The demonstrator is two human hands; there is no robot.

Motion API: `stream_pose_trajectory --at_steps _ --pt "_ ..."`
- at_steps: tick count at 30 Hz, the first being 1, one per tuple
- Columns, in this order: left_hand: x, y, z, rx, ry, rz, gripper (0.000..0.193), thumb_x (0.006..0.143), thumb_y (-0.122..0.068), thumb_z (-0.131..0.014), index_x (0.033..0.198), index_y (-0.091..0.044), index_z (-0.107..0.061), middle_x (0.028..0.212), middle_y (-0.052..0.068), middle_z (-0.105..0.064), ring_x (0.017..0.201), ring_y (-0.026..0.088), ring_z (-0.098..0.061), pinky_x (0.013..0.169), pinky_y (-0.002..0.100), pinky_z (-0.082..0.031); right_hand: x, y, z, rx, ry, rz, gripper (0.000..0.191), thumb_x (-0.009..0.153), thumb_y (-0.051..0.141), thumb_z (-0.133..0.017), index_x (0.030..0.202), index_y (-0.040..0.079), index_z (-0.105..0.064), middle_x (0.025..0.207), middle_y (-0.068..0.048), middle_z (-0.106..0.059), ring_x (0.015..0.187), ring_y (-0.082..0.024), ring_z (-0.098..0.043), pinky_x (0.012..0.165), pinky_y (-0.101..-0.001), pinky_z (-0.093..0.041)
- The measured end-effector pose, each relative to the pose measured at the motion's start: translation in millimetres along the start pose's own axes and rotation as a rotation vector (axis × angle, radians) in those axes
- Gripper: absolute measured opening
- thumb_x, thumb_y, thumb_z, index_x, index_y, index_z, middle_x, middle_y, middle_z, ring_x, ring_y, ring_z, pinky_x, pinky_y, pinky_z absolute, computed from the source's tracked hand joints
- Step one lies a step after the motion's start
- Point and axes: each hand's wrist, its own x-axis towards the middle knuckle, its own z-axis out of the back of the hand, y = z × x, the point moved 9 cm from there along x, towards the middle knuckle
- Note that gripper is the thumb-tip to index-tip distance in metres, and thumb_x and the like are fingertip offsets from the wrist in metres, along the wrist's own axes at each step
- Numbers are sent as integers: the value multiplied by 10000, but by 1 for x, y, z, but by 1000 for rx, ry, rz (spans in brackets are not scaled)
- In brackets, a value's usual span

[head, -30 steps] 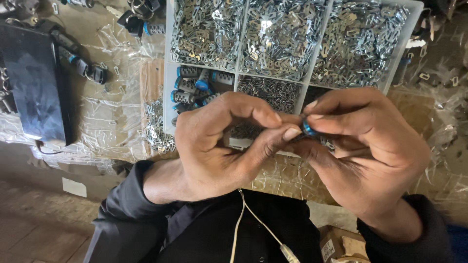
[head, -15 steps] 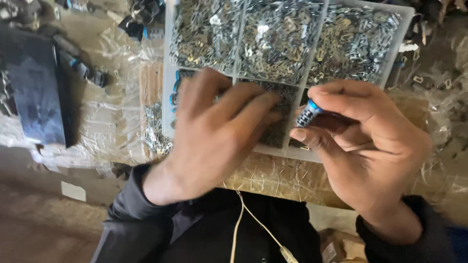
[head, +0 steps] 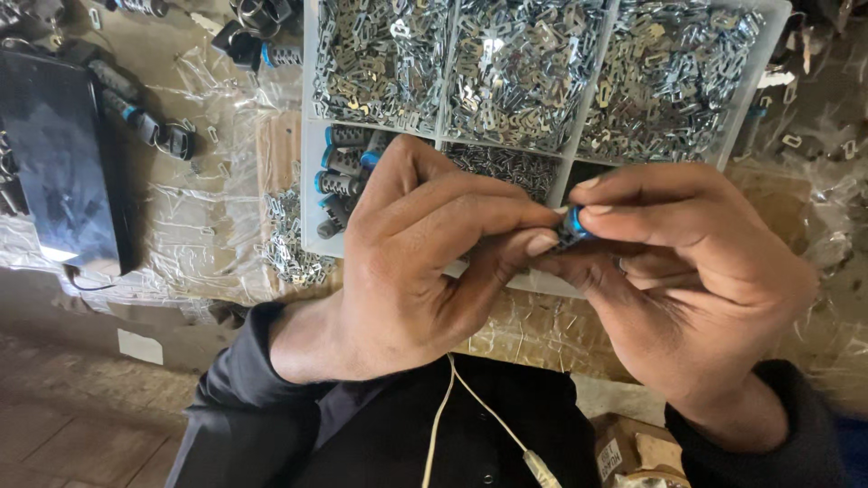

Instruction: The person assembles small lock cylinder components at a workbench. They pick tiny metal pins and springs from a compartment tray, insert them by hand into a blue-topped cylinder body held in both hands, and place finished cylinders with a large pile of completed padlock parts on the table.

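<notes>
Plastic-covered bench (head: 208, 235), divided tray (head: 310, 136) of metal clips; left hand (head: 425, 262) and right hand (head: 687, 271) fingers pinching one small blue-capped part (head: 572, 226) together; finished ones lying in tray corner, many clips left

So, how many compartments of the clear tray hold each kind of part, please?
Flat metal pieces: 3
Blue-ended cylinders: 1
Fine small metal parts: 1
Mostly hidden behind the right hand: 1
Total: 6 compartments of the tray
</notes>
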Motion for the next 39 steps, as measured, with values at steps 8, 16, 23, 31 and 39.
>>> stream_pose_trajectory --at_steps 8,16,23,31,39 --pt "-8 7 -3 -12 48 -2 233 902 -226 -924 984 -142 -723 1026 -16 -745 921 132 -569 780 286 -410 -1 11 -2 -107 6 83 162 854 -68 -797 971 -28 -691 1126 -179 -669 939 -184 -742 806 -241 -641" --pt "-5 17 -2 -164 174 82 239 794 -272 -926 840 -161 -719 878 -34 -747 809 103 -584 785 309 -398 -3 9 -10 120 12 324 117 866 -32 -813 929 33 -740 1020 -140 -731 778 -75 -784 616 -163 -597" --pt "-2 10 0 -41 133 -43 216 864 -217 -890 980 -112 -740 976 4 -757 884 137 -662 801 326 -471 4 6 -7 16 18 149 172 896 -54 -759 1046 -29 -679 1138 -175 -689 947 -163 -764 760 -255 -662" --pt "9 -8 4 222 22 -41 190 905 -75 -858 1045 -49 -732 1017 56 -726 904 229 -586 779 357 -486 4 -3 1 93 -21 -77 294 912 -91 -724 1178 -82 -600 1265 -218 -625 1078 -213 -728 883 -284 -703" --pt "-6 6 8 -283 -50 45 225 920 13 -829 1094 -46 -699 1051 65 -746 981 175 -729 792 272 -633 0 4 -4 31 23 -8 263 904 -73 -742 1133 -66 -613 1252 -209 -622 1041 -199 -751 866 -258 -692"
